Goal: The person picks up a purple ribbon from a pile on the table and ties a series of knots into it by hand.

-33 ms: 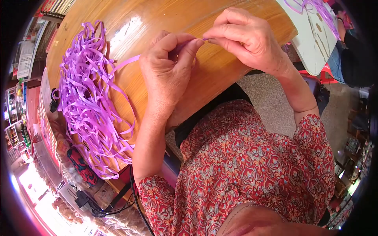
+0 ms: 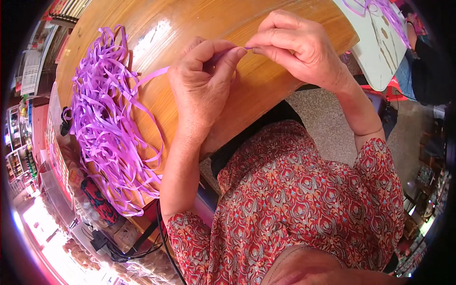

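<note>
A purple ribbon [image 2: 154, 73] runs from the left across the wooden table into my left hand [image 2: 199, 83]. My left thumb and index finger pinch it, and the other fingers curl in. Just to the right, my right hand [image 2: 304, 50] pinches the ribbon's thin, narrowed stretch between thumb and fingertips. Only a short bit shows between the two pinches, and whether it is folded or knotted is too small to tell. Left of my left forearm lies a large tangled heap of purple ribbons [image 2: 107, 114], some strands hanging over the table's near edge.
The wooden table [image 2: 209, 19] lies beneath both hands. At the upper right stands a white table [image 2: 370, 52] with more purple ribbon [image 2: 392, 19] and another person's dark-sleeved arm [image 2: 430, 71] beside it. Black cables [image 2: 126, 254] and packed goods sit below the table's left side.
</note>
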A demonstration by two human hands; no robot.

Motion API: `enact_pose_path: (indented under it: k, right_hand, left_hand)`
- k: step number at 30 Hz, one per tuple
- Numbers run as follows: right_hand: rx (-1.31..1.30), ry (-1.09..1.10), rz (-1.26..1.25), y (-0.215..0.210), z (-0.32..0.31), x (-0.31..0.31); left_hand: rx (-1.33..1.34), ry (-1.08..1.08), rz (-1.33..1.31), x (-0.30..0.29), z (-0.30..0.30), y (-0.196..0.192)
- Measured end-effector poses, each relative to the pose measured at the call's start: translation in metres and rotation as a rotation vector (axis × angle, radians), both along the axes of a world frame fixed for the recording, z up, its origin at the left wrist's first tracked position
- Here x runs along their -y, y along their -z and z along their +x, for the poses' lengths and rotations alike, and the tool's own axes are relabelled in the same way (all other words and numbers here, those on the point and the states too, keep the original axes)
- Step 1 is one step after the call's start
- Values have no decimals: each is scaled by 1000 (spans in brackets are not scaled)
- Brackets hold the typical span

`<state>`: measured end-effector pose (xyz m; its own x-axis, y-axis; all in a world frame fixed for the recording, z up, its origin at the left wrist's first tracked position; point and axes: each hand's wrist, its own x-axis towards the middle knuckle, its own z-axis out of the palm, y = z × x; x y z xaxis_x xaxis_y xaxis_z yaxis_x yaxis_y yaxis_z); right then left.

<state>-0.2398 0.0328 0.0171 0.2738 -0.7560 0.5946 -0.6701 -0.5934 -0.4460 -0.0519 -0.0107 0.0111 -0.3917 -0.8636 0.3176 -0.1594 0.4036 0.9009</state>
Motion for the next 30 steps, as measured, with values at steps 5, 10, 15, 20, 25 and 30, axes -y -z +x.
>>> enact_pose_path:
  k: [5,10,15,20,25,30]
  right_hand:
    - [431,-287,537,2,-11,4]
    - [1319,-680,937,21,-8,0]
    - [1437,-538,829,24,9,0]
    - [810,-235,530,-7,3,18]
    - [63,35,-66,-32,-20,107]
    - [70,202,-106,-41,-36,240]
  left_hand:
    - [-124,100,172,6,-1,5]
    - [-439,203,408,-3,-13,-6]
    - [-414,124,317,-4,-7,4]
    - [-124,-58,5,7,2,11]
    - [-129,-145,128,29,5,11]
    - [-121,-208,66,44,8,30]
